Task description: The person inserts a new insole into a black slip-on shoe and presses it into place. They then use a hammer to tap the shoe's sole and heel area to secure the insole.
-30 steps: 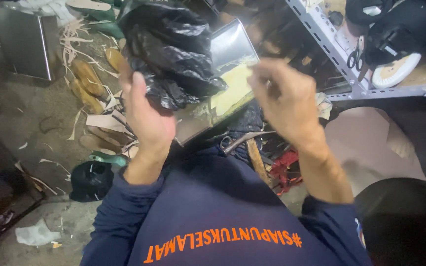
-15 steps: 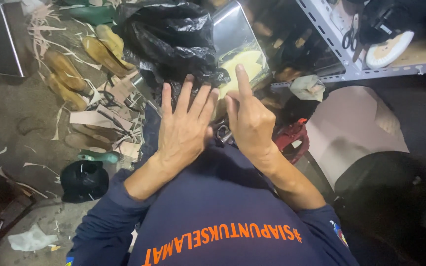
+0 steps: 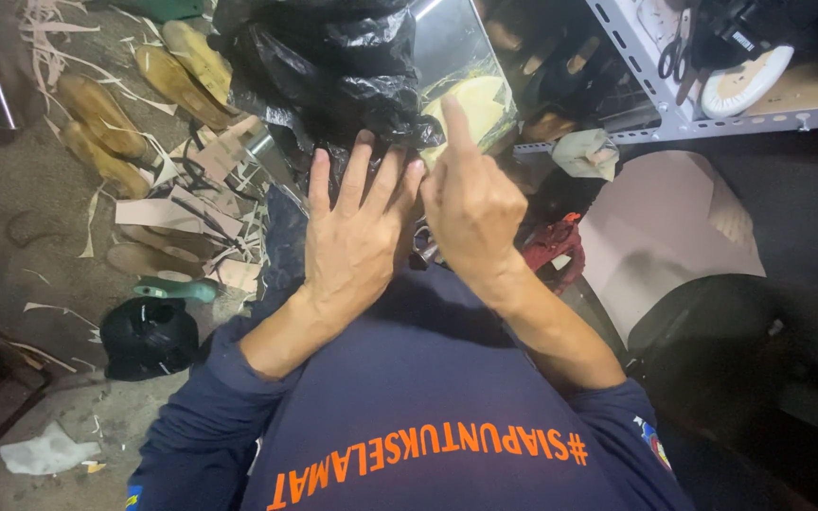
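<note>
My left hand [image 3: 357,241] lies flat with its fingers spread, the fingertips touching the lower edge of a crumpled black plastic bag [image 3: 333,66]. Beside it, almost touching, my right hand [image 3: 473,203] is seen from the back. Its index finger points up and the other fingers are curled, with nothing visible in them. Just beyond the right index finger sits a pale yellow piece [image 3: 477,102] inside a shiny metal box [image 3: 452,43]. Both forearms come out of dark blue sleeves.
Wooden shoe lasts [image 3: 97,123] and leather scraps [image 3: 191,203] litter the floor at left, with a black cap [image 3: 149,336] and a teal-handled tool [image 3: 177,289]. A grey metal shelf [image 3: 674,109] holding scissors [image 3: 674,47] stands at right, above a beige sheet [image 3: 665,227] and a red object [image 3: 551,241].
Both hands have come down from the black bag towards my body. My left hand let go of the bag and spread flat; my right hand curled with its index finger out.
</note>
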